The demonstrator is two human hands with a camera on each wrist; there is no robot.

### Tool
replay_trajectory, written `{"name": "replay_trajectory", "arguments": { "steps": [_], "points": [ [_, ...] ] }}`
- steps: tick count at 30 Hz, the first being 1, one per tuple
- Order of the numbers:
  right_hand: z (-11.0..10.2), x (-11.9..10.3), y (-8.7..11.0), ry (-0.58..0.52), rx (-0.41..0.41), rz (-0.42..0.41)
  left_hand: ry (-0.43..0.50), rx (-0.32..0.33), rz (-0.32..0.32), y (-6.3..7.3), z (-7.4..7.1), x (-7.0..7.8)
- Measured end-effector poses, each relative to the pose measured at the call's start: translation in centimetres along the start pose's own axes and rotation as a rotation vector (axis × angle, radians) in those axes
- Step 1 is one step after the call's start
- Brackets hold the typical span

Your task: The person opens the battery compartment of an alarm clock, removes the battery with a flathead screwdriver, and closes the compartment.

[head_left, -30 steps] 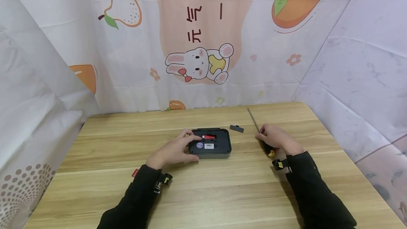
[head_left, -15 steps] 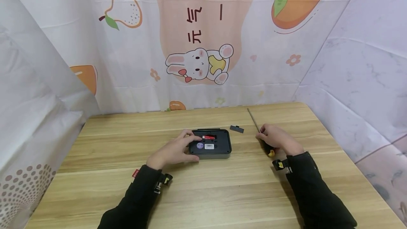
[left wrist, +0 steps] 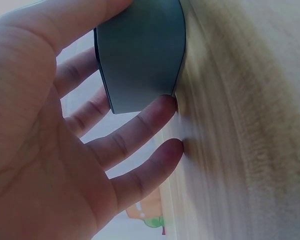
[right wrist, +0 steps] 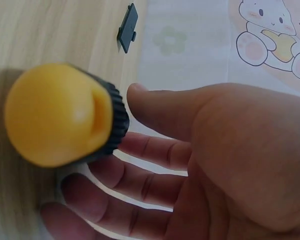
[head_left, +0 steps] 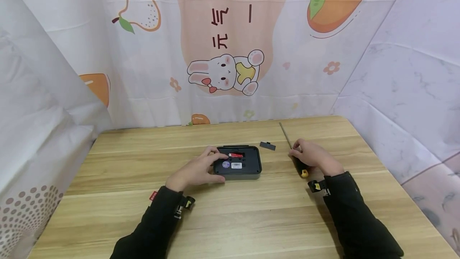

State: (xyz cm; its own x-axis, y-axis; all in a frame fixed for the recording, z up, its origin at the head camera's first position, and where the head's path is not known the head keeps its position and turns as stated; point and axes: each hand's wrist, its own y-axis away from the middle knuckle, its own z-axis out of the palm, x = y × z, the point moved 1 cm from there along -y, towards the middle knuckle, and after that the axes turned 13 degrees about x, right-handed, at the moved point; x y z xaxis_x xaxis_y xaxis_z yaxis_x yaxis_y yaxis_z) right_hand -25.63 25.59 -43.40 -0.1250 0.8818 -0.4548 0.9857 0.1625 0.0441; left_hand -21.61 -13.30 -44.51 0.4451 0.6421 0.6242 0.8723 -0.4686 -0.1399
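Observation:
A black rectangular device [head_left: 251, 165] lies on the table, its underside up, with a red battery [head_left: 235, 155] in an uncovered slot. My left hand [head_left: 197, 170] holds its left end, thumb at the near side and an index finger on top by the slot. In the left wrist view, the device's grey-green end [left wrist: 140, 60] sits between thumb and fingers, and two fingertips reach the tabletop. My right hand [head_left: 316, 157] grips a screwdriver [head_left: 286, 134] by its black handle with a yellow end [right wrist: 52, 115]; the long shaft points away. Part of the handle is hidden under that hand.
A small dark battery cover [head_left: 267, 145] lies between the device and the screwdriver shaft. The wooden table [head_left: 251, 219] ends at a printed curtain [head_left: 143, 71] along the back. More cloth hangs at both sides.
The yellow end of the screwdriver has shifted slightly left, and the right hand's fingers have moved a little. The left hand and the device stay where they were.

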Motion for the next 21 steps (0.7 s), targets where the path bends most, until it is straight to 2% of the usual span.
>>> {"name": "replay_trajectory", "arguments": {
  "steps": [8, 11, 14, 17, 21],
  "points": [
    [-0.6, -0.9, 0.0, 0.036, 0.104, -0.089, 0.007, -0.007, -0.008, 0.0, 0.0, 0.0],
    [-0.8, -1.7, 0.0, 0.009, 0.142, -0.156, 0.003, -0.007, -0.008, 0.0, 0.0, 0.1],
    [-0.6, -2.9, 0.2, -0.035, 0.173, -0.265, 0.001, -0.008, -0.01, 0.0, 0.0, 0.2],
    [0.1, -4.3, 0.3, -0.083, 0.153, -0.36, 0.004, -0.008, -0.013, 0.0, 0.0, 0.3],
    [1.4, -6.5, 0.3, -0.134, 0.051, -0.42, 0.009, -0.002, -0.012, 0.1, 0.0, 0.2]
  ]
}}
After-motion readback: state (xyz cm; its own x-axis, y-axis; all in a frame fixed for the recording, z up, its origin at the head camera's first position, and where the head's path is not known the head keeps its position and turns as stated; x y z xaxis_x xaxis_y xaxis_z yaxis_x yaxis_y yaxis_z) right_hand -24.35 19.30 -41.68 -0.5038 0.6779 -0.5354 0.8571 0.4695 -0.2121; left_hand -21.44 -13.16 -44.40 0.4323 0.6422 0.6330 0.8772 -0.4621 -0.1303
